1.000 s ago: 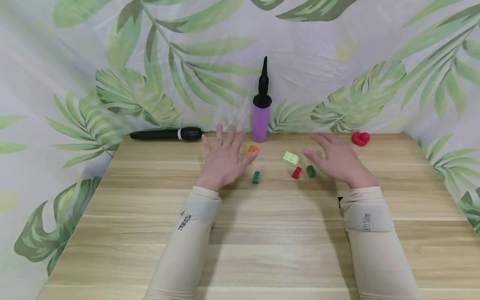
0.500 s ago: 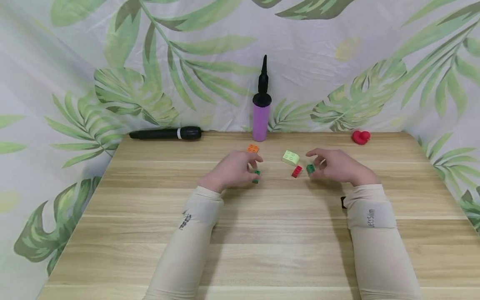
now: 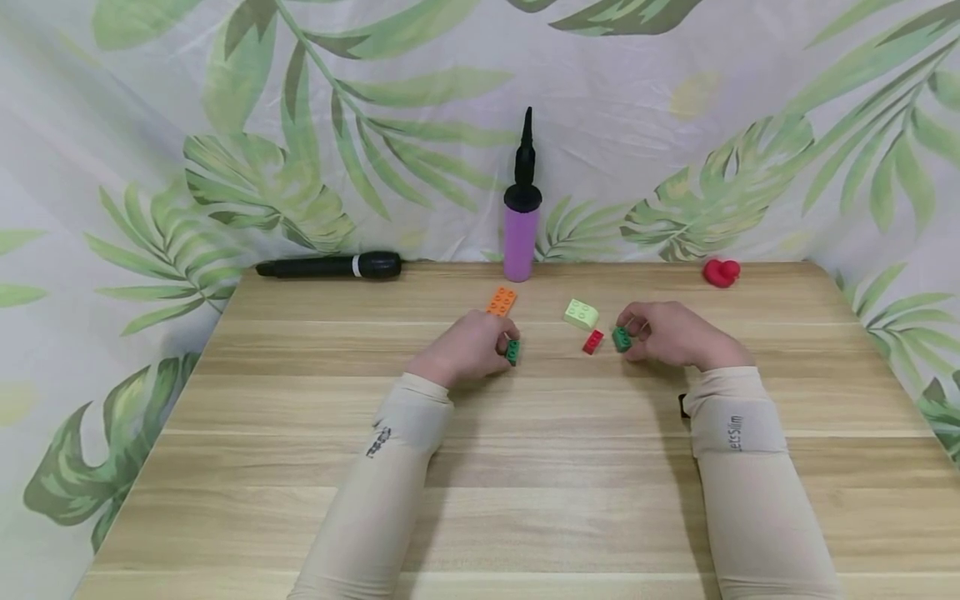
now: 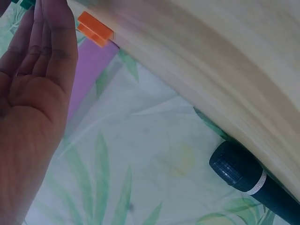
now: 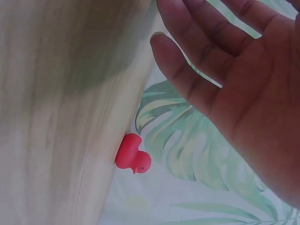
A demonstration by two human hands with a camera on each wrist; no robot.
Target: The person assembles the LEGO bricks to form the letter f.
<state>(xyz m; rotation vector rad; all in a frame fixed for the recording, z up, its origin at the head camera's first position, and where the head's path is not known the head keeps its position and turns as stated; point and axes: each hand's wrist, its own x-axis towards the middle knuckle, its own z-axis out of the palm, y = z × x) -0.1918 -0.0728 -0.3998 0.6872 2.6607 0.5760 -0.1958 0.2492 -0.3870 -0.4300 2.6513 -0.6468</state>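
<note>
Fingers (image 3: 504, 322) pinch — left hand (image 3: 467, 346) one green brick (image 3: 512, 352), right hand (image 3: 671, 335) another brick (image 3: 621, 338) — well apart inside tabletop (image 3: 562, 467) edges.

A small, narrow green brick (image 3: 513, 352), studs facing up and its length running away from me, is pinched in my left hand (image 3: 467, 347), while a second green brick (image 3: 622, 338), also studs up, sits between thumb and fingers of my right hand (image 3: 673, 333).
</note>
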